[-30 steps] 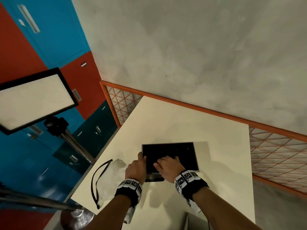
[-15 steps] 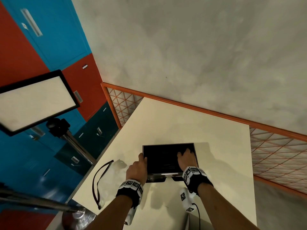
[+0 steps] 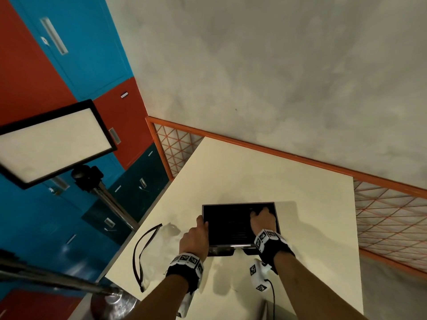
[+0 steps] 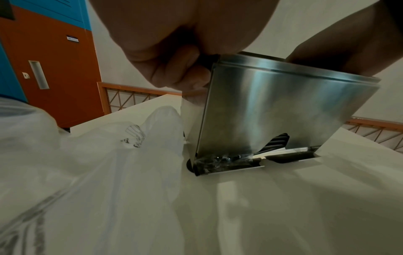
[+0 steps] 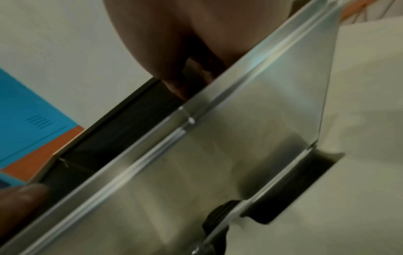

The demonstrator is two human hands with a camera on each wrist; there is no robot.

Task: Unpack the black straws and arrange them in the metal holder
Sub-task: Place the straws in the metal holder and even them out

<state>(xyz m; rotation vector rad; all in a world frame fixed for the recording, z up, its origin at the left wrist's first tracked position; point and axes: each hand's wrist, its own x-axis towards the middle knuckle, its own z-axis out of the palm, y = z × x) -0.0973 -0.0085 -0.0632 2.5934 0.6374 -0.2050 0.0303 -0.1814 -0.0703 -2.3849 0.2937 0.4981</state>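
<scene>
Cream counter (image 3: 265,172) against a grey wall; metal holder (image 3: 240,224) stands near its front edge.
Left hand (image 3: 194,236) grips the holder's left rim, fingers curled at its corner (image 4: 179,69). Right hand (image 3: 263,221) reaches down into the holder at its right side, fingers bent among the black straws (image 3: 231,227); whether it has hold of any, cannot tell. Straw ends show at the holder's bottom cut-out (image 4: 277,141). Clear plastic bag (image 3: 159,248) lies left of the holder.
</scene>
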